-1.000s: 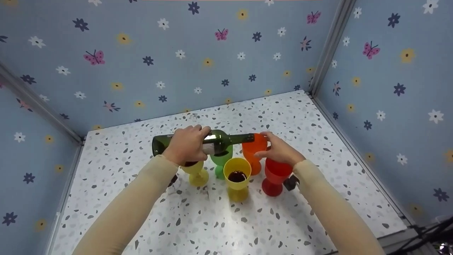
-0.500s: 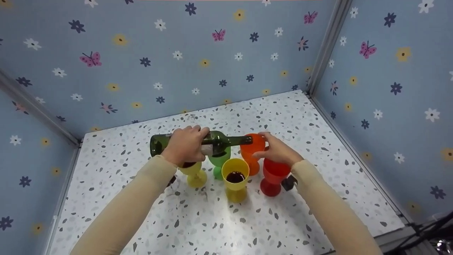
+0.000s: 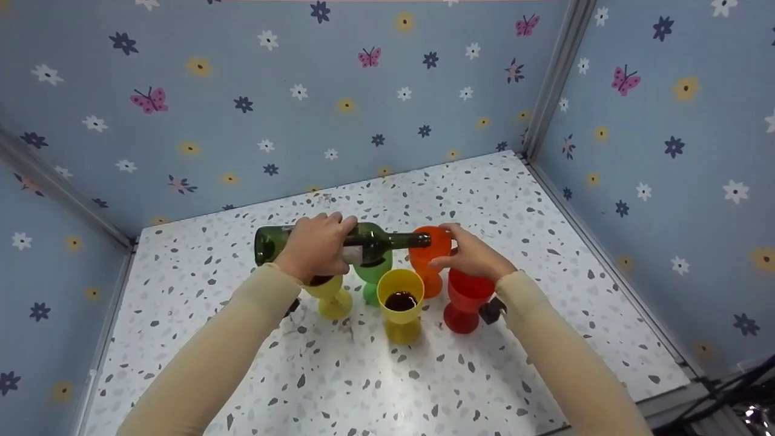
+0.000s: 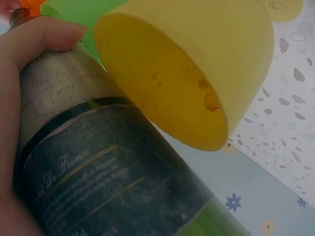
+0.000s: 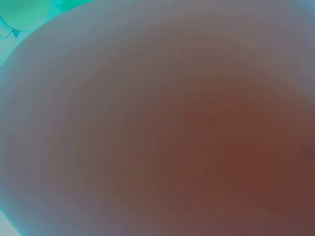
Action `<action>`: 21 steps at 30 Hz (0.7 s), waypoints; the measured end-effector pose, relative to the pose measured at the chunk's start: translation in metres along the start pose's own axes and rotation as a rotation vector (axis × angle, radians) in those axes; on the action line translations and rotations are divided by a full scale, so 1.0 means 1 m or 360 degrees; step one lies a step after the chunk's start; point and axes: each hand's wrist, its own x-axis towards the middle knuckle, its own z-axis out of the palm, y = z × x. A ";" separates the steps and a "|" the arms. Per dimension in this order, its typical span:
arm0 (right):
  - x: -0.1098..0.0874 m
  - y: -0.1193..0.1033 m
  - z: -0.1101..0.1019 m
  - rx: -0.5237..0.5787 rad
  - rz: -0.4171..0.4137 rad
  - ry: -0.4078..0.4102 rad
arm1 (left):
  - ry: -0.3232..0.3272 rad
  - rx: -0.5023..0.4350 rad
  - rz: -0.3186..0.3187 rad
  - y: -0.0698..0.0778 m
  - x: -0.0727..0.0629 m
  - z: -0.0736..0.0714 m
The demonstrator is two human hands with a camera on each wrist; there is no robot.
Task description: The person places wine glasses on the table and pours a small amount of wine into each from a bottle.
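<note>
Green bottle [image 3: 370, 242] lay almost level above the worktop [image 3: 339, 381], its neck over the mouth of the orange goblet [image 3: 428, 261]. Our left hand [image 3: 318, 245] was wrapped round its body; our right hand [image 3: 475, 254] curled thumb and fingers about the orange goblet near its rim. We judged this the pouring step — the nearer yellow goblet [image 3: 400, 320] held dark liquid [image 3: 401, 301], though no stream showed here. Next, we reckoned, called for raising the bottle's base gently — goblet steady.
</note>
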 end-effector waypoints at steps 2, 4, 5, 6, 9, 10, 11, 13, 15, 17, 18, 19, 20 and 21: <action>0.000 0.000 0.000 0.0005 -0.0002 0.0002 | 0.0005 0.0006 0.0008 0.000 0.000 0.000; 0.000 0.000 0.000 0.0015 0.0000 0.0002 | 0.0011 0.0003 0.0012 0.001 0.000 0.000; 0.000 0.000 0.000 0.0016 0.0002 0.0006 | 0.0014 0.0002 0.0013 0.001 0.000 0.000; 0.000 0.001 0.001 0.0016 0.0001 0.0004 | 0.0014 0.0001 0.0012 0.001 0.000 0.000; 0.001 0.001 0.001 0.0021 -0.0008 0.0000 | 0.0016 -0.0012 0.0006 0.002 -0.001 0.000; 0.001 0.002 0.001 0.0019 -0.0011 0.0000 | 0.0014 -0.0013 0.0005 0.002 -0.001 0.000; 0.001 0.002 0.001 0.0023 -0.0013 -0.0004 | 0.0013 -0.0014 0.0006 0.002 -0.001 0.000; 0.001 0.002 0.001 0.0029 -0.0014 -0.0001 | 0.0017 -0.0014 0.0010 0.002 -0.001 0.001; 0.000 0.001 0.001 0.0035 -0.0019 0.0006 | 0.0019 -0.0006 0.0013 0.002 0.000 0.000; 0.000 0.001 0.000 0.0041 -0.0022 0.0009 | 0.0021 0.0001 0.0014 0.002 0.001 0.000; 0.000 0.001 0.000 0.0043 -0.0026 0.0009 | 0.0022 0.0004 0.0013 0.002 0.001 0.000; 0.000 0.002 0.000 0.0044 -0.0029 0.0007 | 0.0021 0.0006 0.0012 0.002 0.002 0.000; 0.000 0.002 -0.001 0.0041 -0.0033 0.0007 | 0.0021 0.0007 0.0010 0.002 0.002 0.000; 0.000 0.002 -0.001 0.0037 -0.0036 0.0009 | 0.0022 0.0008 0.0008 0.003 0.003 0.000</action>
